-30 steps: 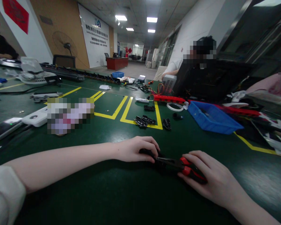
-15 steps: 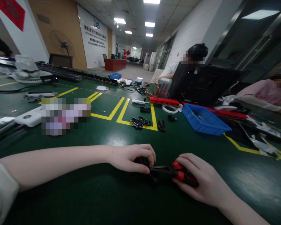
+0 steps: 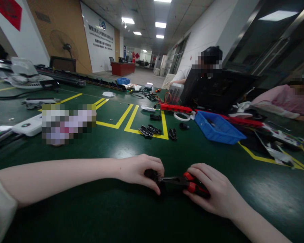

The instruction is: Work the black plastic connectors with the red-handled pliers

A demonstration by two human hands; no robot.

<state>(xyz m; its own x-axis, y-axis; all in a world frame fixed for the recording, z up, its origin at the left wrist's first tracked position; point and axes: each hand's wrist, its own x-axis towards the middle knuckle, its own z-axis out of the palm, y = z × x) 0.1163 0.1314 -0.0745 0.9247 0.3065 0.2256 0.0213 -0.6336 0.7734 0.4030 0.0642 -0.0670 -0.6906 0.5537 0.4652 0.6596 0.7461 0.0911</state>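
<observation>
My left hand rests on the green table with its fingers curled round a small black part. My right hand grips the red and black handles of a pair of pliers. The pliers' dark jaws point left and meet the black part between my hands. Both forearms lie low over the table's near edge.
Several loose black parts lie by yellow floor-tape lines. A blue bin, a white tape ring and a red strip stand beyond. Two other people sit at the far right behind a black monitor. White devices lie left.
Both hands have shifted slightly left and nearer to me, keeping the black part and the pliers together. The view has tilted a little.
</observation>
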